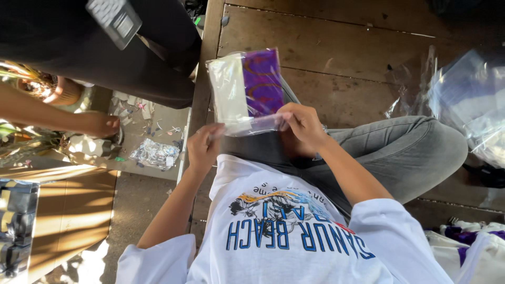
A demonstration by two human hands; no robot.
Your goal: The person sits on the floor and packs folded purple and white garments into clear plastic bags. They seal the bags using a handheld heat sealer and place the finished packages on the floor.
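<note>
Your left hand (202, 149) pinches the near left corner of a clear plastic bag (247, 90), fingers curled on its open flap. Your right hand (301, 124) pinches the same flap at its right end, thumb and fingers pressed together on the film. The bag sits at the upper middle of the frame, held over your lap, and carries a folded purple patterned cloth (263, 81) on its right half with a pale white card or cloth (228, 93) on its left half. Beneath it lies a dark wooden plank floor (347, 58). You sit with a knee in grey jeans (415, 150) bent toward the right. At the right edge lies a heap of empty clear bags (468, 100). At the left, another person's bare foot (97, 123) rests by crumpled plastic scraps (154, 154).
</note>
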